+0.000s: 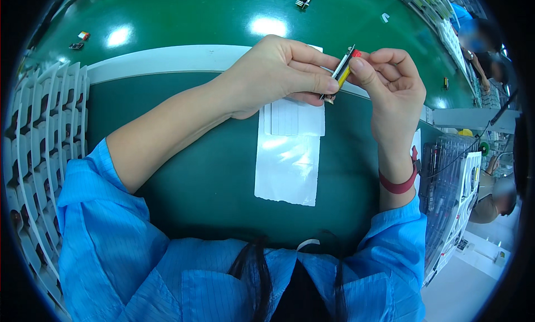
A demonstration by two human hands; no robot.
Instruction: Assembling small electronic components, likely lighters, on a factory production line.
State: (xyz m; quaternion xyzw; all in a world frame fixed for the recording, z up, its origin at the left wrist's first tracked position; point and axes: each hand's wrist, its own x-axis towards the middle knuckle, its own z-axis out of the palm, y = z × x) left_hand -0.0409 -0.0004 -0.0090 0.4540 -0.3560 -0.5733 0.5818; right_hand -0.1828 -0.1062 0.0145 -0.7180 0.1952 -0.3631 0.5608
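Head view: white slotted tray holds small dark parts.

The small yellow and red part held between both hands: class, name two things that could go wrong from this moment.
1. The small part is pinched only by fingertips of the left hand and right hand, above the table; a slip might drop it onto the green mat.
2. It hangs over the white sheet; a fall could perhaps shift or crease that sheet.
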